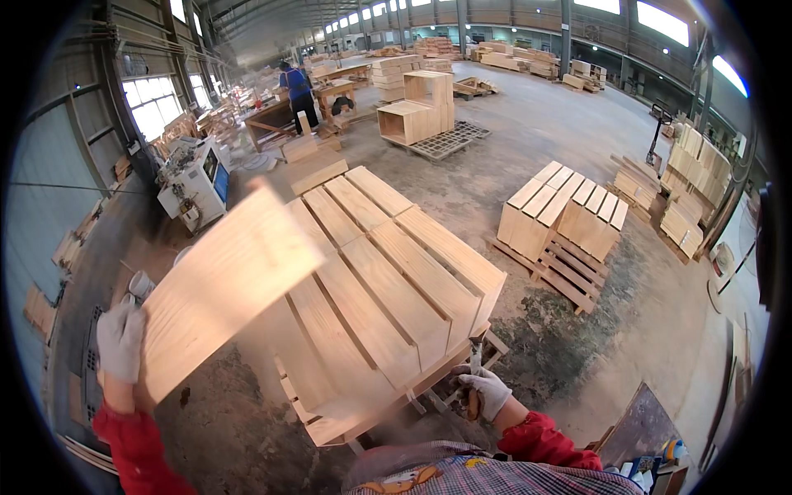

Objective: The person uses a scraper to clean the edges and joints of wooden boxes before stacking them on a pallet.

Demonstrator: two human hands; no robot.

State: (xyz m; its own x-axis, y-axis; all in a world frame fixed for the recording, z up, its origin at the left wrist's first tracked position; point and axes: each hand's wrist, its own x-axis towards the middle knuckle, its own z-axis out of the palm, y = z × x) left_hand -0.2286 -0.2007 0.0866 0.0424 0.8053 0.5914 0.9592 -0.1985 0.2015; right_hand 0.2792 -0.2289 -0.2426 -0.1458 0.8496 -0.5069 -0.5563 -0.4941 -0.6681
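Left hand in white glove (122, 338): closed on the near-left edge of the pale, flat, rectangular wooden panel (227, 285). Panel is up and right of that hand, tilted, long axis running lower left to upper right. Its far end overlaps the pale wooden stack of slotted boxes (388, 264) in view; can't tell if touching. Right hand in white glove (488, 391): by the stack's near right corner, well apart from panel, fingers wrapped round the brown-handled brush-like tool (475, 356), tip up.
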